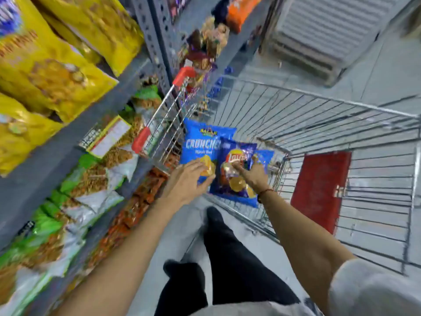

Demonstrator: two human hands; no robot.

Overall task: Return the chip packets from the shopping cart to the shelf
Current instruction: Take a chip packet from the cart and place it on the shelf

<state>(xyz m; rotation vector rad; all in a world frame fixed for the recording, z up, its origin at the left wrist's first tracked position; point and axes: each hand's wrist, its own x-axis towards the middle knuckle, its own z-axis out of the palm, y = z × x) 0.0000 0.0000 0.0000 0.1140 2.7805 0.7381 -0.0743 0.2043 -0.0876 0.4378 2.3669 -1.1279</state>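
Observation:
A wire shopping cart (319, 106) stands in the aisle in front of me. Its near end holds a light blue chip packet (200, 142) and a dark blue chip packet (234, 163) that overlaps it on the right. My left hand (186, 181) reaches over the light blue packet's lower edge with its fingers spread on it. Fingers apart, my right hand (252, 172) rests on the dark blue packet. Neither packet is lifted. The grey shelf (68, 142) runs along my left, stocked with yellow packets (59, 71) above.
Green and white snack bags (86, 183) and orange packets (139, 201) fill the lower shelves. The cart's red-capped corners (142, 139) sit close to the shelf. A red flap (319, 190) lies in the cart. A ribbed grey crate (330, 30) stands beyond. My legs are below.

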